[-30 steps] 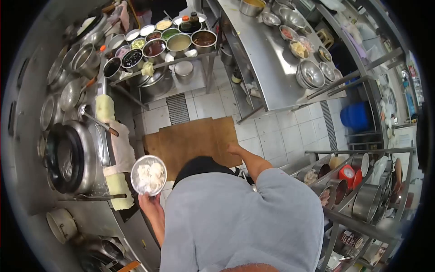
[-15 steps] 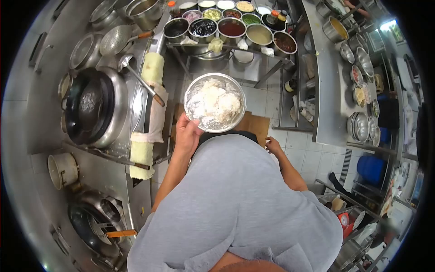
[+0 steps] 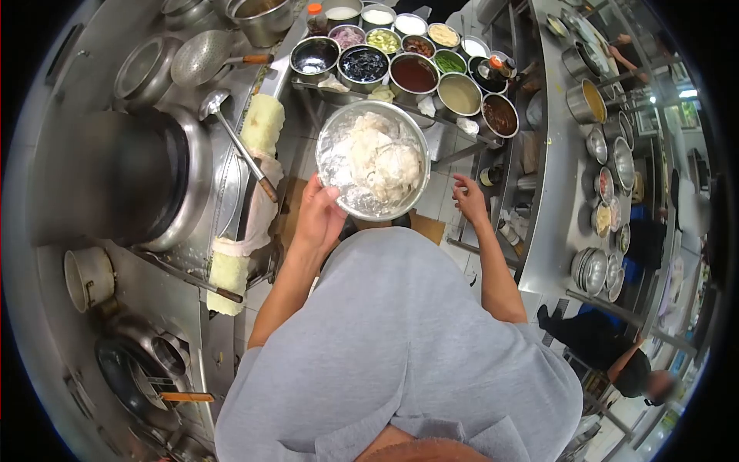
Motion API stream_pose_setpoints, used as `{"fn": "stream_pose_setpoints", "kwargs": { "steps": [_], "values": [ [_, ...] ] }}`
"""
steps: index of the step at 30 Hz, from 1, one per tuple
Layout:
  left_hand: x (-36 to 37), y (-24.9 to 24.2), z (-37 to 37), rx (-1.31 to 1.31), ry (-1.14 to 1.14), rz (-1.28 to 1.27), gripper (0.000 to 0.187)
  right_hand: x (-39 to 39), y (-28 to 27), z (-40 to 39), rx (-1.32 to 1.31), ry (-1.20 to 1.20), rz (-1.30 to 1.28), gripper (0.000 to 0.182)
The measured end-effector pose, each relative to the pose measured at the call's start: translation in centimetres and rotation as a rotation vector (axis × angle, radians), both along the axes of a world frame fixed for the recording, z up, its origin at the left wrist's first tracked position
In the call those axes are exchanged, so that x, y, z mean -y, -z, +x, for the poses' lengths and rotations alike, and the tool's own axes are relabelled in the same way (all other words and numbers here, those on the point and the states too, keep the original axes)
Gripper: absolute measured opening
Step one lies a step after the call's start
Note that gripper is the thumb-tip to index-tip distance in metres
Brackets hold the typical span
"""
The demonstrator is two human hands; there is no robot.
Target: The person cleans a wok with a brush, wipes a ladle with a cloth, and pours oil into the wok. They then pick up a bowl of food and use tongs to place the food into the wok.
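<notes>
Over the floor btwn wok [image 3: 115,177] & sauce pots [image 3: 416,73], we keep the steel bowl [image 3: 373,160] of floured pieces level w/ left hand [image 3: 319,215] clamping its rim, right hand [image 3: 468,199] open, empty, free.

I see a bright, evenly lit frame with strong fisheye bending and black corners. Glare sits on the steel bowl [image 3: 373,160] at upper centre and on the counter [image 3: 548,192] at right. White light blows out the far upper right. The wok [image 3: 115,181] at left is dark; edges look soft.
</notes>
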State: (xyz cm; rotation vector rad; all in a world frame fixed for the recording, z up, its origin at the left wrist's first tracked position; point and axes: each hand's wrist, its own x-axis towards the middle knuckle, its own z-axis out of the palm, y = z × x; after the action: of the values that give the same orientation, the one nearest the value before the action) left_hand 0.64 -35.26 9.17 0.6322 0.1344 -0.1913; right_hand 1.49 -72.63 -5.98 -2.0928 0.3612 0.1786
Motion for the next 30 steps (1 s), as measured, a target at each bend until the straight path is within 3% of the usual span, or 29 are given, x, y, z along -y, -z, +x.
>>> {"fn": "stream_pose_setpoints", "kwargs": {
  "steps": [2, 5, 7, 9, 11, 14, 17, 20, 23, 25, 27, 30],
  "values": [
    [1.4, -1.4, 0.6, -0.031, -0.04, -0.023, 0.045, 0.3, 1.6, 1.0, -0.023, -0.064, -0.033, 0.032],
    [2.6, 0.2, 1.1, -0.084, -0.093, 0.021, 0.048, 2.8, 4.7, 1.7, -0.134, -0.199, -0.037, 0.034],
    [3.8, 0.6, 1.1, -0.109, -0.16, 0.14, 0.045, 5.1, 7.1, 1.4, -0.263, -0.297, -0.076, 0.033],
    [4.6, 2.1, 0.8, -0.188, -0.246, 0.259, 0.044, 7.9, 11.9, 0.6, -0.151, -0.436, -0.253, 0.036],
    [4.8, 3.9, 0.2, -0.326, -0.294, 0.402, 0.044, 9.7, 13.3, 0.2, -0.193, -0.475, -0.301, 0.034],
    [5.6, 5.6, -1.0, -0.475, -0.341, 0.507, 0.046, 13.0, 16.9, 0.2, -0.36, -0.603, -0.335, 0.028],
    [6.1, 6.9, -2.4, -0.533, -0.406, 0.523, 0.042, 14.4, 15.2, 0.3, -0.48, -0.546, -0.25, 0.03],
    [6.9, 6.6, -2.8, -0.589, -0.439, 0.519, 0.038, 15.9, 17.2, 0.4, -0.359, -0.441, -0.242, 0.03],
    [7.1, 6.6, -1.6, -0.586, -0.417, 0.51, 0.034, 19.3, 20.0, 1.6, -0.369, -0.564, -0.462, 0.024],
    [6.8, 7.4, -0.4, -0.55, -0.411, 0.499, 0.031, 20.9, 18.4, 3.3, -0.52, -0.089, -0.56, 0.023],
    [6.8, 7.9, 1.4, -0.537, -0.406, 0.534, 0.028, 21.3, 12.5, 6.1, -0.455, 0.22, -0.557, 0.024],
    [6.0, 9.4, 3.9, -0.541, -0.375, 0.553, 0.025, 22.4, 6.2, 10.7, -0.183, 0.451, -0.571, 0.025]
  ]
}}
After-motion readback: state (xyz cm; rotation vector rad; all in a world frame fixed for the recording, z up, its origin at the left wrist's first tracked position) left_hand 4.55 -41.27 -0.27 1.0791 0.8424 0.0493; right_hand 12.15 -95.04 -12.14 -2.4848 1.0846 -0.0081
